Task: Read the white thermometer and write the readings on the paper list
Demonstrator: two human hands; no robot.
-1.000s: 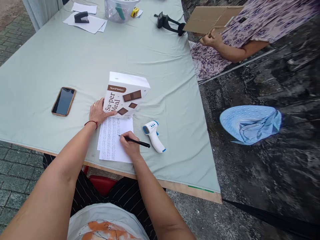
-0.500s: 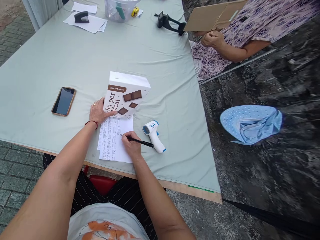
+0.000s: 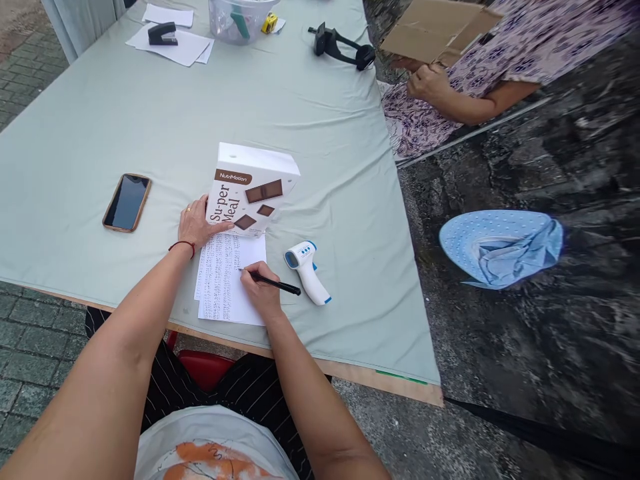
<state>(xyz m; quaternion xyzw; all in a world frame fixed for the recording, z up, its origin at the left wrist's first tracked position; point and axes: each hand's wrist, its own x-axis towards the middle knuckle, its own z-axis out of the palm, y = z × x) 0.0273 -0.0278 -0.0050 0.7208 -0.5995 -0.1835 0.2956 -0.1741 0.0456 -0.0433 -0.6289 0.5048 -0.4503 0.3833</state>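
My left hand (image 3: 199, 223) grips the lower left side of a white box (image 3: 257, 190) printed "NutriMotion Su-per Meal", its thumb across the front and the other fingers partly hidden. The box stands on the upper part of some paper sheets (image 3: 253, 252). Rows of small handwriting cover the left portion of the top sheet. My right hand (image 3: 261, 288) is closed around a black pen (image 3: 277, 283), its tip at the paper near the end of the written columns. Just right of this hand lies a white and blue infrared thermometer (image 3: 307, 272).
A smartphone (image 3: 127, 203) lies on the cloth at left. Farther back are a stapler (image 3: 163, 34) on papers, a clear plastic tub (image 3: 240, 23), a yellow item (image 3: 269, 23) and a black stand (image 3: 343, 47). At right another person holds cardboard (image 3: 433, 30); a blue hat (image 3: 500, 248) lies beyond the table.
The pen's rear end has swung slightly left and down with a small movement of my right hand. The other person's cardboard has tilted and shifted right. My left hand stays on the box.
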